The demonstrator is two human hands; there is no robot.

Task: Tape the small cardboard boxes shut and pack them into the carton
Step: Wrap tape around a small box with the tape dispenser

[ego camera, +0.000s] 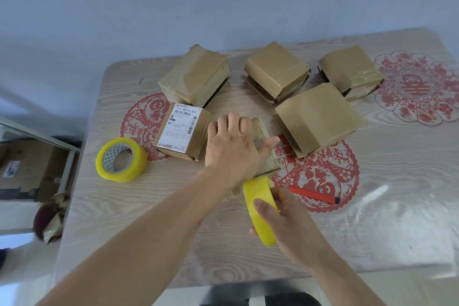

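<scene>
My left hand [233,146] lies flat on top of a small cardboard box [264,146] at the table's middle, fingers spread, pressing it down. My right hand [285,216] grips a yellow tape roll [258,204] just in front of that box; a strip of tape runs from the roll to the box's near edge. Several other small brown boxes stand behind: one with a white shipping label [182,129], a taped one at back left [196,74], and three at back right [277,69], [350,69], [320,117].
A second yellow tape roll [121,160] lies at the left on the wooden table [173,218]. A red utility knife [313,194] lies right of my right hand. A brown carton [27,166] sits on the floor at the far left, beside crumpled paper [49,218].
</scene>
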